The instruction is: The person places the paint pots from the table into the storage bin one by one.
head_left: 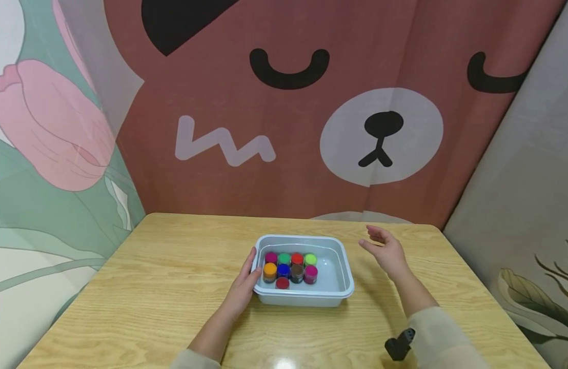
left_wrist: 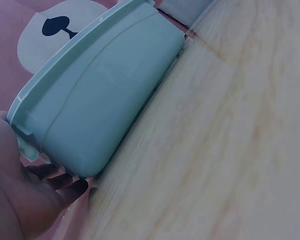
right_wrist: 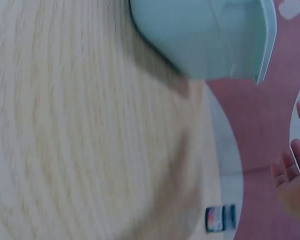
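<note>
A pale blue plastic basin (head_left: 335,297) stands on the wooden table, seen from outside in the left wrist view. Several small jars with coloured lids, such as an orange jar (head_left: 269,271), a blue jar (head_left: 283,271) and a light green jar (head_left: 310,260), are grouped in its left part. My left hand (head_left: 241,288) grips the basin's left end, thumb at the rim and fingers below it in the left wrist view. To the right of the basin, my right hand (head_left: 386,252) is raised over the table, fingers loosely bent and holding nothing.
A small jar (right_wrist: 221,218) with a dark, patterned label stands near the table's far edge in the right wrist view. The wooden table (head_left: 173,287) meets a bear-print curtain (head_left: 288,113) behind. A black camera (head_left: 400,344) is strapped at my right wrist.
</note>
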A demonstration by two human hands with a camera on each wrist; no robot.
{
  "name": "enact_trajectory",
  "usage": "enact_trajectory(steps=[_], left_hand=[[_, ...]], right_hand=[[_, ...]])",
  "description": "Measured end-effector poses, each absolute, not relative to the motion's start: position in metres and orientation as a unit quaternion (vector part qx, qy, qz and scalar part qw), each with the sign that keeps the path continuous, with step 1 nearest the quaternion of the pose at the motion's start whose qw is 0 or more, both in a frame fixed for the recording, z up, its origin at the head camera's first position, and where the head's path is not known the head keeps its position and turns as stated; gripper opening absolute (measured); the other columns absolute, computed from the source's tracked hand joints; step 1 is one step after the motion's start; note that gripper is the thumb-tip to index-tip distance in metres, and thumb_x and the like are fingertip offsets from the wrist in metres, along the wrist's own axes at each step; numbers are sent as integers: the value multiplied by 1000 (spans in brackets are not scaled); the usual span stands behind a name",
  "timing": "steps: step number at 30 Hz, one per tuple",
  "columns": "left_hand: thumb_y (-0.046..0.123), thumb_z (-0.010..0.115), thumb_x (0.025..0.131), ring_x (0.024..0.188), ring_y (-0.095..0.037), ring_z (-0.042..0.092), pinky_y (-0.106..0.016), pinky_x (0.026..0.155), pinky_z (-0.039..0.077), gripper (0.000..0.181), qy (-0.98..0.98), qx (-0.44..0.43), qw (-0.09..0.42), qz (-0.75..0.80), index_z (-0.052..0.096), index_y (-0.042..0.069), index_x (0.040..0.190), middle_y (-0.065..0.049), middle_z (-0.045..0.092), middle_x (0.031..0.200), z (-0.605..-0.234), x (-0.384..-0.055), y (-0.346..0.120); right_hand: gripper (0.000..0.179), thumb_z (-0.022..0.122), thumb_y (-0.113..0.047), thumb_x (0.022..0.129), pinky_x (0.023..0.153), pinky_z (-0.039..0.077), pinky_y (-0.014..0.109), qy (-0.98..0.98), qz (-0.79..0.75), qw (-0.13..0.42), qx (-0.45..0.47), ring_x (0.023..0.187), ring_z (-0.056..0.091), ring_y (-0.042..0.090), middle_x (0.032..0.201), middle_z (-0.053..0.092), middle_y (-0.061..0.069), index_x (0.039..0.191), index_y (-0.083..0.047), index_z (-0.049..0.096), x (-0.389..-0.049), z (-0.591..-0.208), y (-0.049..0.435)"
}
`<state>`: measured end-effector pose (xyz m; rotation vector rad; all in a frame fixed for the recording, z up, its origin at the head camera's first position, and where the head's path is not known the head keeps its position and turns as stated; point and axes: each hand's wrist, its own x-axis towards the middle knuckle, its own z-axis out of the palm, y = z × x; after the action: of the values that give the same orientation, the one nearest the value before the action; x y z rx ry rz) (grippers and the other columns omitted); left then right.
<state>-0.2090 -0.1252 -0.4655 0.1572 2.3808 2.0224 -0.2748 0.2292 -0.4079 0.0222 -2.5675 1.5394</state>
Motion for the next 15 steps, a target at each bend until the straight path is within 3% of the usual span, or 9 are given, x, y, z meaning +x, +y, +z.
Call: enact_trajectory(steps=[3,5,7,9,12,15], left_hand=[[23,41,104,152,-38,7,-64,120,7,59,761,48,10,647,19,18,158,-10,13,166,-466,-209,-126],[23,41,104,152,-37,7,-63,120,7,59,760,44,12,649,19,20,158,-9,13,166,-466,-209,-126],[23,41,104,152,-38,7,-63,120,7,59,761,44,12,647,19,20,158,-10,13,166,-466,-208,-126],[23,41,104,152,-39,8,-64,120,7,59,762,44,10,646,19,19,158,-11,14,165,-466,-208,-125],[22,42,103,152,-39,8,-64,120,8,59,762,46,9,646,19,18,158,-11,14,165,-465,-208,-125],[23,42,103,152,-39,8,-64,120,8,59,763,46,8,645,19,18,158,-11,14,165,-466,-208,-125]], right_hand=[[62,66,-30,94,91,47,14,-854,515,68,-17,134,42,31,147,44,18,145,-4,43,-277,-414,240],[64,66,-33,94,86,46,12,-855,514,61,-32,137,39,32,150,41,18,147,-6,41,-278,-418,247],[66,65,-33,94,92,47,19,-854,515,56,-43,141,35,35,153,37,19,148,-6,39,-278,-422,253],[70,65,-34,94,104,47,34,-852,519,51,-53,144,29,37,157,31,19,151,-7,35,-278,-426,258],[73,64,-34,94,116,34,50,-850,520,47,-65,148,22,39,161,24,19,153,-7,30,-278,-432,264],[75,64,-34,94,119,28,54,-847,525,47,-78,149,19,40,163,18,19,155,-8,28,-279,-437,268]])
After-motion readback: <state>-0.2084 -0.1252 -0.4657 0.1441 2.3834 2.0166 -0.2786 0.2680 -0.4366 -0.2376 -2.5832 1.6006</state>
